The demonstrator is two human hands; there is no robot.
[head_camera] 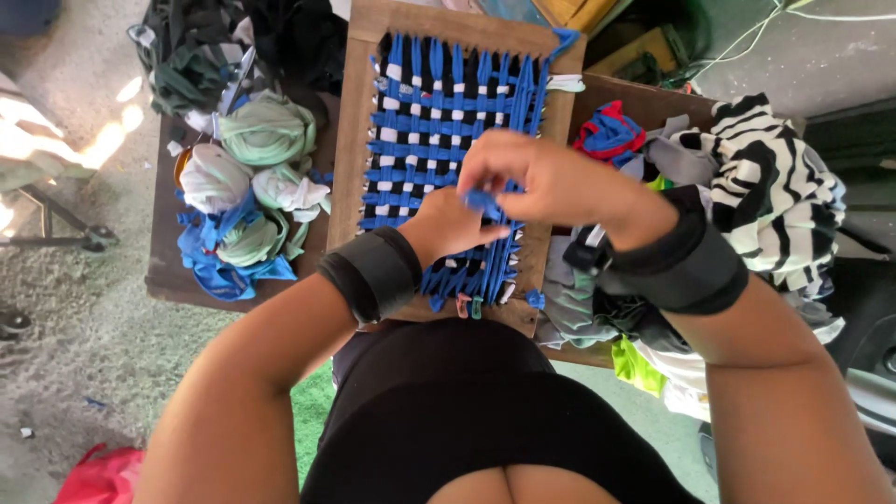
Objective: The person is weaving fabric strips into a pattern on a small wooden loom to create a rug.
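A wooden weaving frame (353, 140) lies in front of me, strung with blue, black and white fabric strips (439, 103) in a checked weave. My right hand (541, 177) hovers over the lower right of the weave and pinches a blue strip (483, 199) between its fingertips. My left hand (453, 224) rests on the weave just below, fingers tucked under the right hand and touching the same strip. Both wrists wear black bands.
Rolled green, white and blue fabric strips (252, 177) pile up left of the frame on a dark wooden table (163, 271). A striped black-and-white cloth (765, 187) and mixed scraps lie at the right. A red bag (98, 476) sits on the floor.
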